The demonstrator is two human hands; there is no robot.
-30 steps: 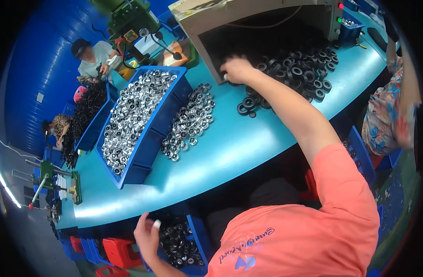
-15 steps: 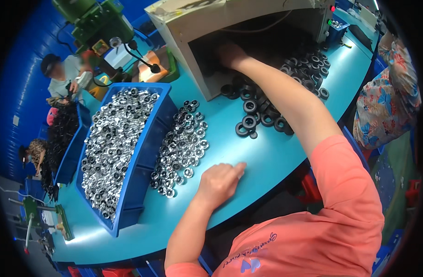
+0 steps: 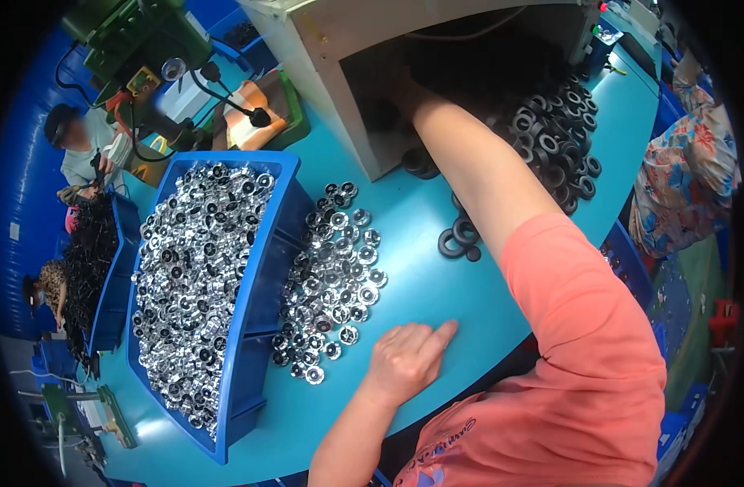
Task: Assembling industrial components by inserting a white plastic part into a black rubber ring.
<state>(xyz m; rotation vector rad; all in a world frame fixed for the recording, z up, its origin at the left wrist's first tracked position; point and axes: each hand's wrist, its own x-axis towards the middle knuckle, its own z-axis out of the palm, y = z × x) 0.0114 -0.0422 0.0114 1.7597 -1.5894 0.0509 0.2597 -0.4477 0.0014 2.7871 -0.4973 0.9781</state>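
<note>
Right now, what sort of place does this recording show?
Probably a small-parts assembly workshop: a blue bin heaped with shiny parts, black rings piled on a teal bench, and a green machine beyond.

Place: a factory workshop
Worktop [image 3: 425,268]: long, teal, spreading beneath the left hand [image 3: 408,361]
Bulk parts: a blue bin [image 3: 266,280] of shiny metal pieces [image 3: 193,276] left of that hand, black rings [image 3: 554,150] heaped beyond it, rightward
Machinery: a green machine [image 3: 141,49], ahead and left
Co-workers: one person [image 3: 86,154] far left of it, another person [image 3: 684,187] far right
</note>
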